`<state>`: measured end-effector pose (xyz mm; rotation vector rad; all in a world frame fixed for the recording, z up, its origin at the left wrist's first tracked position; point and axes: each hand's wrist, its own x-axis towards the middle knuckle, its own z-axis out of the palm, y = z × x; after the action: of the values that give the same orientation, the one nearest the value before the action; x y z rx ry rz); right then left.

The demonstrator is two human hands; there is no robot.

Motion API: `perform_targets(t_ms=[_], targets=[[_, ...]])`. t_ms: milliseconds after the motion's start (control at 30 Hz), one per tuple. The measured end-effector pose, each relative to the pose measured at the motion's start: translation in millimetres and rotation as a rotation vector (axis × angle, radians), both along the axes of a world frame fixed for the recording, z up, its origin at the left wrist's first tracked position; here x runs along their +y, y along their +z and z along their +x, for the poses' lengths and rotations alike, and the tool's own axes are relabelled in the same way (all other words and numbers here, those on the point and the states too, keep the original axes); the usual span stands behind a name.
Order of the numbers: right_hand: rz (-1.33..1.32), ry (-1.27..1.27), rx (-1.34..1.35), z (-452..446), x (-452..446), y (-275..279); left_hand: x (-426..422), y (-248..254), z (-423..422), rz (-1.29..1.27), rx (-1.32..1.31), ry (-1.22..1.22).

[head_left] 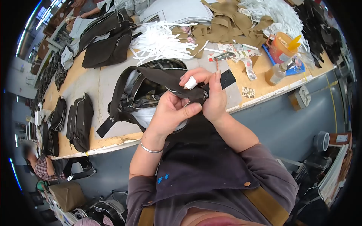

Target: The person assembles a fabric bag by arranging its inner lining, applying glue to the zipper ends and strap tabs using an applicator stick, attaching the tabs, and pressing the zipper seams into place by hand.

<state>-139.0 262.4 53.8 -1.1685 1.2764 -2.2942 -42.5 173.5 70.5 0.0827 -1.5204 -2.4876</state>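
A dark fabric bag (pixel 126 84) lies open in front of me, near the table's front edge. Its plaid lining (pixel 149 88) and the metal zipper teeth along its openings show. My left hand (pixel 171 113), with a silver bangle at the wrist, pinches the bag's near right corner by a zipper end. My right hand (pixel 214 96) is curled around the same corner, thumb up, with white wrapping (pixel 190 83) on one finger. The fingers hide the exact spot they grip. A black tab (pixel 228 79) sticks out behind my right hand, and another tab (pixel 105 127) hangs from the bag's left end.
Finished-looking dark bags (pixel 107 47) and smaller dark pouches (pixel 80 122) stand to the left. White strips (pixel 162 41) and brown fabric scraps (pixel 230 24) cover the back. At right are an orange container (pixel 281 47), a bottle (pixel 275 74) and a blue tray (pixel 299 69). Another person (pixel 43 165) sits far left.
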Motion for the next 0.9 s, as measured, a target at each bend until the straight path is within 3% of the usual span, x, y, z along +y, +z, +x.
perform_targets(t_ms=[133, 333, 533, 667, 767, 900], targets=[[-0.073, -0.054, 0.083, -3, -2, -9, 5, -3, -4, -0.104, -0.023, 0.038], [-0.159, -0.010, 0.089, -8, -7, -3, -3, 1, 2, 0.055, -0.059, -0.022], [-0.085, -0.174, 0.430, -19, -7, 4, 6, 5, 2, -0.090, 0.118, 0.059], [-0.118, -0.130, 0.208, -15, -12, -1, 15, -1, -2, -0.031, 0.121, 0.178], [-0.129, -0.115, 0.209, -15, -11, -1, 13, -10, -5, 0.068, 0.113, 0.212], [-0.161, -0.090, 0.157, -17, -8, 3, 5, -5, -4, -0.157, 0.120, 0.128]])
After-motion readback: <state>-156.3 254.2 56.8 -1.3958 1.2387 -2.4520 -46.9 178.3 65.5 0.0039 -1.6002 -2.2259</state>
